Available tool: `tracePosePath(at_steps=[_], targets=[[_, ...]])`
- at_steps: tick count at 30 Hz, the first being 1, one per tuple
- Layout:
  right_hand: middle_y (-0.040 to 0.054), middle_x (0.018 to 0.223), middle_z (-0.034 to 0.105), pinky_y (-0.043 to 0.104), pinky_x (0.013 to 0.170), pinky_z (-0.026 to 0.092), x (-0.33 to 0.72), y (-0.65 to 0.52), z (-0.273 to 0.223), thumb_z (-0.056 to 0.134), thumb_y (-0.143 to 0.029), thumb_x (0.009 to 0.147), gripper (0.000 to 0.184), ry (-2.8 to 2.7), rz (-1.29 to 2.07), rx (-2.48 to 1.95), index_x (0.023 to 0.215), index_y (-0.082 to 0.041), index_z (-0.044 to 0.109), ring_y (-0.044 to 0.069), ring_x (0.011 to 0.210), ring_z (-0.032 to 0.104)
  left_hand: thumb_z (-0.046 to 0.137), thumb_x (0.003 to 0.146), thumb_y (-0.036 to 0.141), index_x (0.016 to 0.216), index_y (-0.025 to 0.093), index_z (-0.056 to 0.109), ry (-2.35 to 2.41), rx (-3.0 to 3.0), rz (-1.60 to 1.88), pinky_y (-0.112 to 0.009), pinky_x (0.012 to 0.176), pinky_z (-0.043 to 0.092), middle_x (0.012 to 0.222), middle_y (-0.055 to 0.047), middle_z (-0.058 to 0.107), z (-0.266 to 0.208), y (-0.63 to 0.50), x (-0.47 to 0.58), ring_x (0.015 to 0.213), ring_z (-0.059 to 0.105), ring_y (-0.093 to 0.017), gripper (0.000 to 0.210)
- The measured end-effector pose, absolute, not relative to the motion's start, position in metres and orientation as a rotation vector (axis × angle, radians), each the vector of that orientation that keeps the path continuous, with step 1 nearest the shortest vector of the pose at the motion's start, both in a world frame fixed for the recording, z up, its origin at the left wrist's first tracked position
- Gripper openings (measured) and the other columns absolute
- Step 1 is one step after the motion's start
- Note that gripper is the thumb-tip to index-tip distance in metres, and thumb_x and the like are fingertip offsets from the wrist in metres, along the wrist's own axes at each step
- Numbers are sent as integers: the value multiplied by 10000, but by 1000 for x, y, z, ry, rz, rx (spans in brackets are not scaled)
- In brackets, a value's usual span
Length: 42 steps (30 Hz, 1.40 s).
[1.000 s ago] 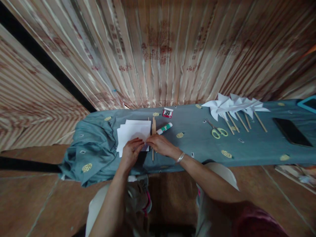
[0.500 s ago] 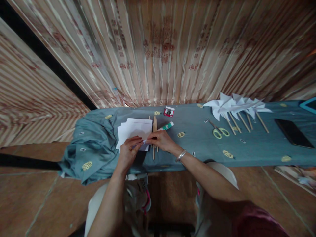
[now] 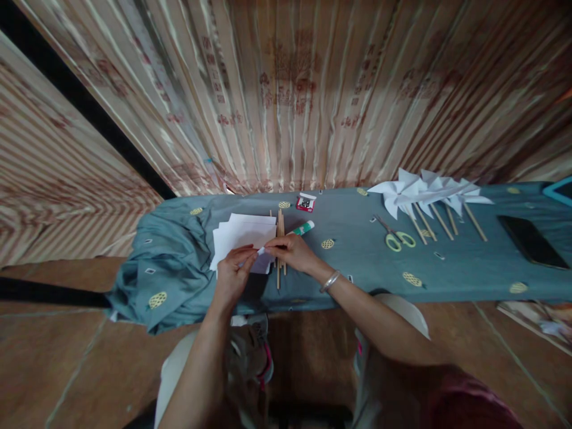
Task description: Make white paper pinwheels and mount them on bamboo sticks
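A small piece of white paper [image 3: 261, 251] is pinched between the fingertips of my left hand [image 3: 233, 271] and my right hand [image 3: 292, 250]. Both hands are closed on it, just above the front part of a stack of white paper sheets [image 3: 243, 229]. Several wooden sticks [image 3: 280, 226] lie beside the stack, partly under my right hand. A green and white glue stick [image 3: 304, 227] lies just beyond that hand, its near end hidden. Behind it stands a small open red box [image 3: 305, 202] with small dark items inside.
Farther right on the blue-green cloth [image 3: 339, 268] lie scissors with light green handles [image 3: 397, 240], several white paper pinwheels [image 3: 415, 190] on sticks, and a black phone [image 3: 531, 241]. A blue-edged object [image 3: 560, 190] is cut off at the right. Curtains hang behind the table.
My fingertips have shifted slightly around the small paper piece, and it shows at a steeper tilt. Both hands stay over the stack; the other things have not moved.
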State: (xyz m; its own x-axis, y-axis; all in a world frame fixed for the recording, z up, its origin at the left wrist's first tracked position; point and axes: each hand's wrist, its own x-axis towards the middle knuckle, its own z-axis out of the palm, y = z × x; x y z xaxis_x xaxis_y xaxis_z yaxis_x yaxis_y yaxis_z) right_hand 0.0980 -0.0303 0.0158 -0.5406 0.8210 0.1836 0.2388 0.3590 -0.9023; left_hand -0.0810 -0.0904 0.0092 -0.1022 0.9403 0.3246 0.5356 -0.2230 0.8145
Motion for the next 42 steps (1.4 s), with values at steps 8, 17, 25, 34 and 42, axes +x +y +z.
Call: tracePosePath(at_steps=[8, 17, 25, 34, 42], targets=[[15, 677, 700, 200, 572, 401, 97, -29, 15, 606, -154, 838, 149, -2030, 1116, -943, 835, -128, 753, 114, 596, 580, 546, 797, 430, 853, 158, 772, 1657, 1759, 1219, -421, 932, 515, 988, -142, 747, 12, -92, -80, 974, 688, -267, 358], [12, 688, 705, 197, 571, 407, 97, -29, 13, 602, -174, 846, 157, -2027, 1158, -907, 832, -135, 753, 121, 615, 598, 541, 805, 400, 820, 208, 771, 1658, 1789, 1194, -405, 911, 529, 947, -84, 763, 10, -92, -83, 962, 693, -247, 300], [4, 676, 692, 189, 565, 399, 95, -30, 13, 598, -143, 839, 150, -2035, 1147, -940, 814, -135, 746, 105, 602, 575, 628, 772, 338, 844, 211, 768, 1693, 1806, 1159, -420, 915, 527, 971, -86, 755, 10, -93, -84, 950, 692, -256, 202], [21, 724, 707, 223, 646, 415, 99, -42, 29, 628, -166, 858, 117, -2145, 913, -960, 848, -162, 745, 133, 675, 612, 619, 822, 303, 768, 233, 737, 1798, 2025, 1257, -510, 1052, 375, 876, -39, 766, 29, -96, -71, 866, 707, -224, 147], [49, 987, 749, 319, 897, 500, 159, -60, 49, 573, -226, 893, 161, -1913, 672, -951, 925, -215, 730, 191, 942, 685, 608, 849, 289, 843, 231, 725, 1821, 2278, 1323, -523, 1093, 293, 926, -46, 761, 49, -101, -55, 939, 692, -227, 131]])
